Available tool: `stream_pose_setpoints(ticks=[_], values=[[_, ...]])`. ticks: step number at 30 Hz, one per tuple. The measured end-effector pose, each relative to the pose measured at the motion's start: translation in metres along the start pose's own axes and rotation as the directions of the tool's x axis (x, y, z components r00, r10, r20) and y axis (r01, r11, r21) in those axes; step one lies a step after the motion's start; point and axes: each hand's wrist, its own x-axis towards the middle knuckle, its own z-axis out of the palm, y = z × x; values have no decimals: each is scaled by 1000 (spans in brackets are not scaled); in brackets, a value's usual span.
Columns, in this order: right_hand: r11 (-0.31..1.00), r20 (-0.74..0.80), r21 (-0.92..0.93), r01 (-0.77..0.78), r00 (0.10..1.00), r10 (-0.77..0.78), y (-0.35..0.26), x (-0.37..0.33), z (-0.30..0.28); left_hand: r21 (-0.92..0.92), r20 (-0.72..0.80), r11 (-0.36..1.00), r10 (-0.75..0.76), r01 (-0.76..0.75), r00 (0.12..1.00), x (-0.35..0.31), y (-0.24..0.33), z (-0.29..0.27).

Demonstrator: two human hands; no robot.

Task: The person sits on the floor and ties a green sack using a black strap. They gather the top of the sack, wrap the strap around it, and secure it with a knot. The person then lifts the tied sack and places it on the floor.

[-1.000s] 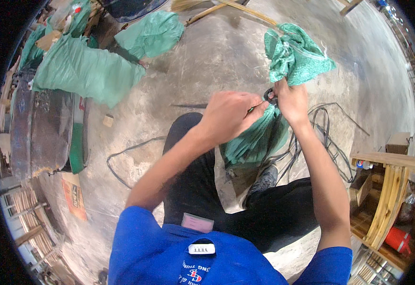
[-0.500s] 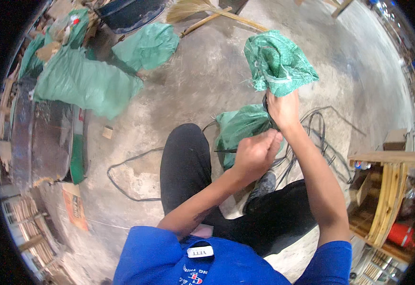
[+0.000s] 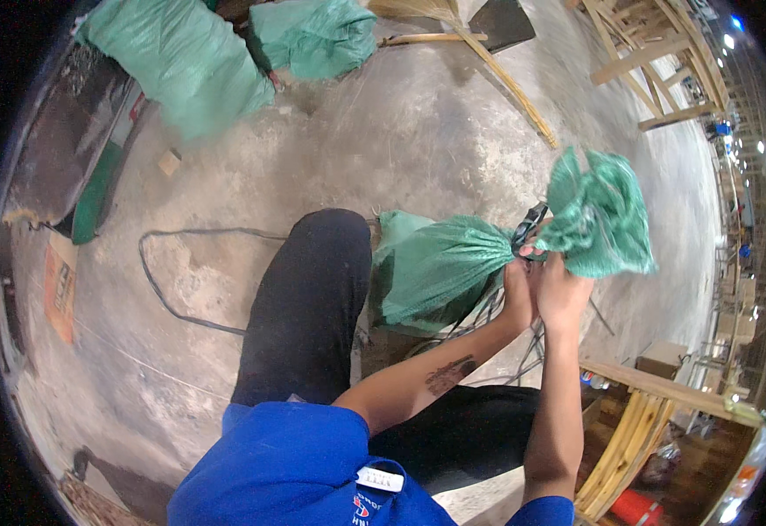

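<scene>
A green woven sack stands between my knees, its neck gathered and its loose top fanning out to the right. My left hand and my right hand are pressed together at the neck, both gripping it. A dark tie or tool sits at the neck just above my fingers; what it is I cannot tell. Black cables lie under the sack.
Two more filled green sacks lie at the far left. A broom with a long wooden handle lies on the concrete floor. A black cable loops at the left. Wooden frames stand at right, bent wooden strips near my right elbow.
My left hand has moved right, up to the sack's neck, joining my right hand. The view has swung so the sack sits farther right.
</scene>
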Motion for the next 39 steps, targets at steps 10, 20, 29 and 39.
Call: stream_pose_setpoints(ticks=[10,20,29,39], values=[[987,17,-159,-4,1000,7,25,-22,-19,621,40,746,278,-242,960,20,6,8],[799,221,413,-438,899,379,52,-12,-25,975,-125,185,-10,124,992,10,28,1],[772,101,547,-324,941,323,39,2,-12,897,305,341,-21,-280,952,7,18,-15],[964,1,210,-161,986,164,32,8,-18,961,255,98,29,-257,966,-28,157,33]])
